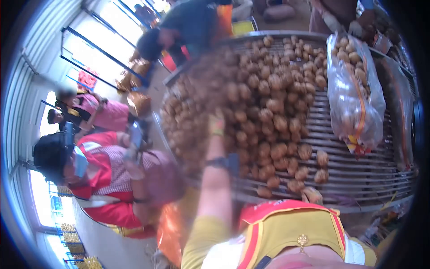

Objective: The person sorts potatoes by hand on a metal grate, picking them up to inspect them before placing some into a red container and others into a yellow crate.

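My left hand (217, 124), in a yellowish glove, reaches into a pile of brown potatoes (275, 105). Motion blur smears its fingers and the potatoes around them, so a hold on any potato cannot be made out. Closer to my body, my right hand (312, 196) shows only in part above the red and yellow apron (295, 224), at the near edge of the slatted metal table (358, 184). Its fingers are too indistinct to read, and loose potatoes lie just beyond it.
A clear plastic bag (354, 98) with potatoes lies on the table's right side, beside another plastic bag (396, 107). A co-worker in red (105, 179) is at the left; another person (192, 27) leans in at the far side. Gloved hands (342, 25) show at the far right.
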`<state>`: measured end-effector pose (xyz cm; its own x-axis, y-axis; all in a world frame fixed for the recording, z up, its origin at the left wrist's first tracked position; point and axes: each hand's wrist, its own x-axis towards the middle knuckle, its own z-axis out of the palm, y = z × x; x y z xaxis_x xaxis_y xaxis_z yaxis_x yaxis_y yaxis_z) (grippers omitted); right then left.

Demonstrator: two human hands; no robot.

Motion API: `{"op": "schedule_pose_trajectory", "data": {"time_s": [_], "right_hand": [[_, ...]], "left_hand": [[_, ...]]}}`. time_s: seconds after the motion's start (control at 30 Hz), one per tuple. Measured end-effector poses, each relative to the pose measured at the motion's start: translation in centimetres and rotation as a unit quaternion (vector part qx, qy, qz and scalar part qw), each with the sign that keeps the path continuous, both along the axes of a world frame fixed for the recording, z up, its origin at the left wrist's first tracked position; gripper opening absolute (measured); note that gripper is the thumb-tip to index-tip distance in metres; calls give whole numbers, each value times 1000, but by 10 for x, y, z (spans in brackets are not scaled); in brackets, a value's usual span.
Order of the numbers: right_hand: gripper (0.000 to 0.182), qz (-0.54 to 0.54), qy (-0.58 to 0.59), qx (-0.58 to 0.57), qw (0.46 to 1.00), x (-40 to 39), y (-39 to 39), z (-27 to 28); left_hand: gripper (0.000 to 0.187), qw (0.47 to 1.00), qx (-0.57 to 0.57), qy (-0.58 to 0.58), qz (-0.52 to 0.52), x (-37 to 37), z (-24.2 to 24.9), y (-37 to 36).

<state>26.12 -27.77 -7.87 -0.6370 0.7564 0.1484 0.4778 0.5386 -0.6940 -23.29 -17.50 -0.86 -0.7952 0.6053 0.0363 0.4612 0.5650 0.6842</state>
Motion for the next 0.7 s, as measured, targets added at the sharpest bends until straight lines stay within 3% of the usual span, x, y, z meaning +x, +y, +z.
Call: {"op": "schedule_pose_trajectory", "data": {"time_s": [0.07,0.1,0.13,0.27,0.37,0.47,0.5,0.53,0.57,0.6,0.7], "right_hand": [[20,-38,18,41,998,1,-2,-9],[20,-60,16,41,997,-2,-4,-4],[18,-68,11,35,997,-2,-5,-6],[15,-97,-16,53,994,-8,-5,-3],[12,-119,-37,28,992,-20,-9,25],[11,-186,15,-10,982,-38,-9,29],[14,-197,26,-18,980,-43,-5,27],[17,-200,87,-11,976,-57,1,32],[19,-194,74,-55,977,-68,6,51],[21,-192,96,-96,972,-85,11,71],[35,-153,147,-80,974,-118,30,82]], "left_hand": [[90,998,-46,-22,29,-1,-27,14],[83,997,2,61,54,22,-32,11],[93,999,33,-8,-33,40,-6,-4],[68,924,83,174,-332,51,-14,-24],[62,960,94,176,-197,73,-12,-14],[54,951,229,-53,-200,57,-28,-1],[50,858,291,-350,-239,45,-42,0],[47,751,319,-518,-256,49,-32,-16],[44,628,320,-668,-237,52,-23,-31],[44,579,328,-710,-231,67,20,-47],[52,510,311,-780,-187,91,41,-70]]}}
